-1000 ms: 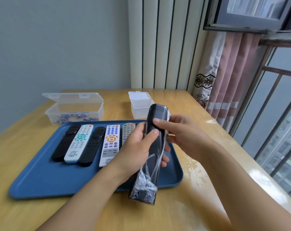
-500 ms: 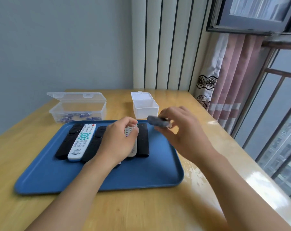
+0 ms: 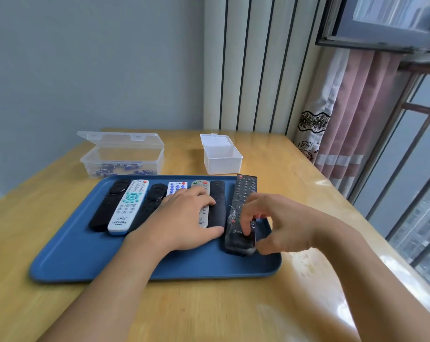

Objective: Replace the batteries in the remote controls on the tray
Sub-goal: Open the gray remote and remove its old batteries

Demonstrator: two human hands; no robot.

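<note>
Both hands [image 3: 184,218] crowd the tray's [image 3: 61,262] right edge; left side open.

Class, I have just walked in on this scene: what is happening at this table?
A person is working on a row of remote controls lying on a blue tray. The left hand rests flat on the middle remotes. The right hand has its fingers curled at the near end of a black plastic-wrapped remote at the right end of the row. Behind the tray stand an open clear box of batteries and a small open white box.
</note>
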